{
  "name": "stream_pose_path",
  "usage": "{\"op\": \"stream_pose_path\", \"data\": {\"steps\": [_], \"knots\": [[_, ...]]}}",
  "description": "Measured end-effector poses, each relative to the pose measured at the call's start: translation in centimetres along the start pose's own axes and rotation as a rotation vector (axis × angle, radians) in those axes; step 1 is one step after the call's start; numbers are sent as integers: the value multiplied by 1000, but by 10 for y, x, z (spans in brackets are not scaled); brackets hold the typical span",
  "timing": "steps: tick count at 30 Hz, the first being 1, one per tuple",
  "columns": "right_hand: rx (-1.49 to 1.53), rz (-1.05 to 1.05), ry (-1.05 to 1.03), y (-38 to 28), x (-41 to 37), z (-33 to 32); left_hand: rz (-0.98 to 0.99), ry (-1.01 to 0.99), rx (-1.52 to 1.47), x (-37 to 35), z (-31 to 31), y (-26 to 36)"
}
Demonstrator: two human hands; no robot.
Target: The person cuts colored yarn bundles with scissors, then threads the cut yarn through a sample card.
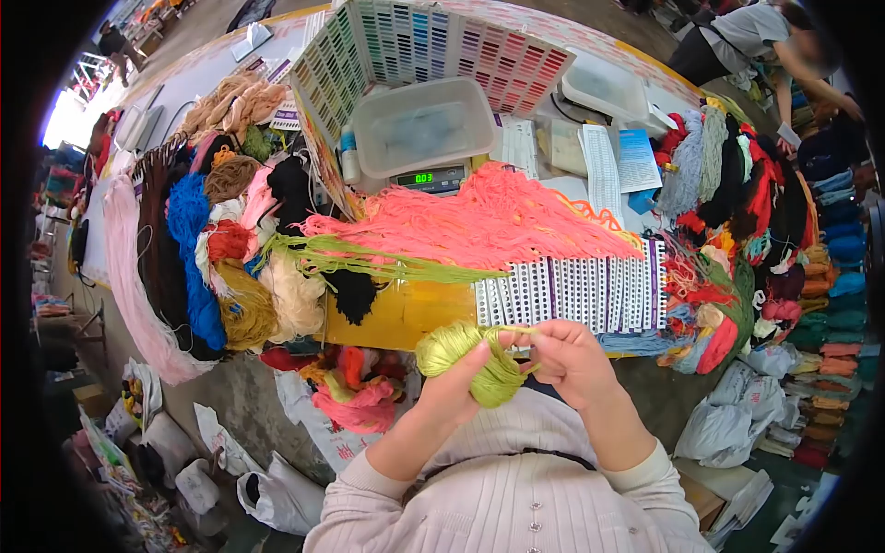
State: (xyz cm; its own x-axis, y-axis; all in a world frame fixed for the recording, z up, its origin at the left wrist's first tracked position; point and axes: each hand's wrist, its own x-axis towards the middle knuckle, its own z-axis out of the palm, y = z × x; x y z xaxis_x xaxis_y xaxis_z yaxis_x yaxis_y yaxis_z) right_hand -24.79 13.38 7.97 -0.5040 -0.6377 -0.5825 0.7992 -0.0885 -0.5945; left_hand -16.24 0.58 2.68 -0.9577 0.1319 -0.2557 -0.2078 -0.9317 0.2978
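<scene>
Just past the table's front edge, my left hand (pixel 456 380) is closed round a bundle of light green yarn (pixel 447 350). Close on its right, my right hand (pixel 564 358) pinches a strand of the same green yarn, drawn out from the bundle. Beyond my hands lies a large heap of coral pink yarn (pixel 461 217). Loose olive green strands (pixel 396 265) run across its left front edge. White cards with rows of holes (pixel 576 293) lie side by side in front of the pink heap.
A clear plastic tub (pixel 424 124) sits on a scale (pixel 429 179) reading 0.03. Behind it stands a colour chart (pixel 442 41). Mixed yarn is piled at left (pixel 230 240) and right (pixel 737 194). Another person (pixel 747 46) bends at the far right. White bags (pixel 737 410) stand on the floor.
</scene>
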Motion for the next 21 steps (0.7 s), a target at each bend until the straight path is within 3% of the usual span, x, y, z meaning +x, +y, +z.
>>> {"op": "stream_pose_path", "data": {"steps": [1,8,21], "knots": [[83,10,-3,0,1,-2,-7,-24,-25,-1,0,1],[-257,-23,82,5,6,12,52,-135,234,-2,0,1],[-146,-96,10,12,1,5,10,-34,30,-4,8,0]]}}
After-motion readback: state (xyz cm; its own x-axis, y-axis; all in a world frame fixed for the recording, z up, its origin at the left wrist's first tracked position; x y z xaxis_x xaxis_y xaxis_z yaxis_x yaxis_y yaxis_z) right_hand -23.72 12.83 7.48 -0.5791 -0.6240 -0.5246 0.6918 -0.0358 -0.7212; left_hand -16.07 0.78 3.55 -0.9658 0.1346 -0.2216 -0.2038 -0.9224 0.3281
